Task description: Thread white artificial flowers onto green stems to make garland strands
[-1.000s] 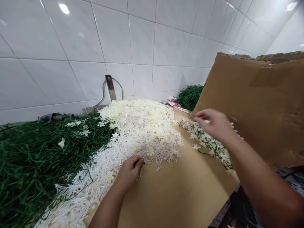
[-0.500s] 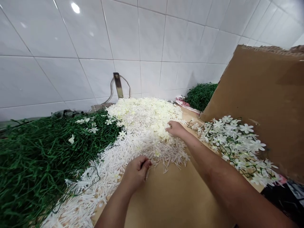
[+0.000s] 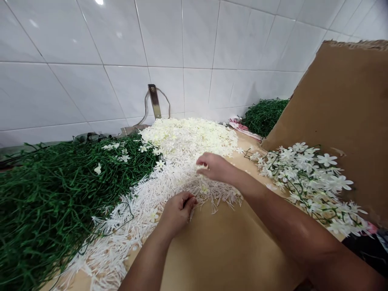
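Observation:
My left hand [image 3: 178,211] rests at the near edge of a spread of thin white plastic pieces [image 3: 142,202], fingers curled and pinched on some of them. My right hand [image 3: 212,166] reaches over the same spread, its fingers pinched on a small cream flower head at the edge of the heap of cream flower heads [image 3: 194,135]. Both lie on a brown cardboard sheet [image 3: 224,250].
A large heap of green plastic stems [image 3: 51,190] fills the left. Finished stems with white flowers [image 3: 306,173] lie at the right against an upright cardboard panel [image 3: 342,113]. More green stems [image 3: 265,115] lie behind, by the white tiled wall [image 3: 121,56].
My right hand left the finished flowers at the right, reached to the cream heap, then drew back toward my left hand with a flower head. The left hand stayed put.

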### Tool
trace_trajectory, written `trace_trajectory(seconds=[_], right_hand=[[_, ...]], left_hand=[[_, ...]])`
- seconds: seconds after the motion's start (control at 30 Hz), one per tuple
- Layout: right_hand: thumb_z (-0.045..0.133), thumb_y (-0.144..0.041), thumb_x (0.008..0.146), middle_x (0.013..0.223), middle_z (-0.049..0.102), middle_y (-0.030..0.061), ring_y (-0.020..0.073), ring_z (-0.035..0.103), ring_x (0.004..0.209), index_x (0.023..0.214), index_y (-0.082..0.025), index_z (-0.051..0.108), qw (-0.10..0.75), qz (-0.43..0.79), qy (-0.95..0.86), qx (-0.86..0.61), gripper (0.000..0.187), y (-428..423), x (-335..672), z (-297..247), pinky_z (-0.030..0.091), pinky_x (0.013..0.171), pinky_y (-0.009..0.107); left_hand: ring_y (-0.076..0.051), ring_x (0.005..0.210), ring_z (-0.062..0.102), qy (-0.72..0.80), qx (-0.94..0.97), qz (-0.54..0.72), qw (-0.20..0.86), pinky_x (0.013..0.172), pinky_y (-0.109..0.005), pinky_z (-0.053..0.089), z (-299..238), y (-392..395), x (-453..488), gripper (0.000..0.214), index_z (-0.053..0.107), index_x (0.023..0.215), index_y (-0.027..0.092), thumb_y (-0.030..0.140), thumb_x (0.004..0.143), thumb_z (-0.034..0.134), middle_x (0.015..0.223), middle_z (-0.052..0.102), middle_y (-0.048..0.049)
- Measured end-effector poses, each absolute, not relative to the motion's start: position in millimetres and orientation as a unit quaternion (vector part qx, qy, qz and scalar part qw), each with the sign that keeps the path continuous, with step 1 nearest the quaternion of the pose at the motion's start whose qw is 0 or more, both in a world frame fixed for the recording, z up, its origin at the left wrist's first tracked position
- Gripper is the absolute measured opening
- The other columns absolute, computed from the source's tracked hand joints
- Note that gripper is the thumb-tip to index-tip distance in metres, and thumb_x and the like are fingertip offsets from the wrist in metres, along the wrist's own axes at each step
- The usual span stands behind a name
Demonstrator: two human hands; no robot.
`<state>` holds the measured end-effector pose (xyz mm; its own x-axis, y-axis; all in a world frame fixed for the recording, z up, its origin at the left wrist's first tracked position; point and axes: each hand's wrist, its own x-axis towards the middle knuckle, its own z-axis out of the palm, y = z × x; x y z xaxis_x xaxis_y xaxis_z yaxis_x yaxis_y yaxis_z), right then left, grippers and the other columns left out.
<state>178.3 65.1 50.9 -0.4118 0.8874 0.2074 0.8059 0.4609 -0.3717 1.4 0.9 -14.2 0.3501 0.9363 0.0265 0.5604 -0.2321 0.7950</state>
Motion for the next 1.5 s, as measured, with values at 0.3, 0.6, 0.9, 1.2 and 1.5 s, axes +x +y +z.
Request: trace_trajectory(seconds=[0.3, 0.6, 0.9, 1.2, 1.5], right_hand=[[0.052, -0.016, 0.069, 0.081, 0.054, 0.0085, 0.017, 0.05, 0.077, 0.08, -0.013, 0.059, 0.123, 0.064, -0.858, -0.495, 0.013, 40.5, 176.2, 20.8, 0.037, 0.067, 0.026], [0.044, -0.011, 0.073, 0.074, 0.054, 0.0028, 0.0105, 0.048, 0.067, 0.071, -0.015, 0.054, 0.211, 0.083, -0.841, -0.491, 0.011, 56.0, 175.4, 30.9, 0.035, 0.062, 0.022], [0.058, -0.018, 0.066, 0.077, 0.05, 0.0026, 0.0116, 0.046, 0.07, 0.074, -0.015, 0.052, 0.239, 0.105, -0.844, -0.469, 0.01, 57.4, 162.4, 24.9, 0.036, 0.062, 0.023], [0.056, -0.015, 0.067, 0.073, 0.052, 0.007, 0.0173, 0.047, 0.078, 0.067, -0.013, 0.06, 0.207, 0.098, -0.843, -0.486, 0.005, 67.9, 145.8, 10.7, 0.036, 0.07, 0.028], [0.057, -0.034, 0.067, 0.08, 0.054, 0.0043, 0.0114, 0.049, 0.069, 0.074, -0.014, 0.063, 0.412, 0.302, -0.711, -0.483, 0.021, 82.6, 179.9, 25.7, 0.04, 0.065, 0.026]], left_hand=[[-0.011, 0.055, 0.04, 0.503, 0.747, 0.248, 0.357, 0.052, -0.022, 0.029, -11.6, -0.6, 1.2, 0.025, 0.047, 0.061, 0.018, 0.033, 0.077, 0.037, 0.054, 0.043, 0.0027], [-0.011, 0.055, 0.042, 0.5, 0.753, 0.256, 0.342, 0.052, -0.022, 0.031, -12.3, -0.3, 2.0, 0.024, 0.049, 0.062, 0.017, 0.032, 0.077, 0.037, 0.055, 0.046, 0.0021], [-0.011, 0.054, 0.042, 0.495, 0.753, 0.266, 0.343, 0.051, -0.022, 0.031, -10.4, -1.7, 1.7, 0.024, 0.052, 0.063, 0.017, 0.03, 0.077, 0.038, 0.056, 0.047, 0.0014], [-0.011, 0.055, 0.041, 0.497, 0.754, 0.264, 0.338, 0.052, -0.022, 0.03, -10.4, -1.9, 2.4, 0.025, 0.049, 0.06, 0.017, 0.031, 0.077, 0.037, 0.055, 0.045, 0.0019], [-0.011, 0.056, 0.042, 0.504, 0.749, 0.248, 0.351, 0.052, -0.022, 0.03, -9.4, -0.2, 3.3, 0.026, 0.052, 0.064, 0.017, 0.032, 0.078, 0.036, 0.056, 0.046, 0.0019]])
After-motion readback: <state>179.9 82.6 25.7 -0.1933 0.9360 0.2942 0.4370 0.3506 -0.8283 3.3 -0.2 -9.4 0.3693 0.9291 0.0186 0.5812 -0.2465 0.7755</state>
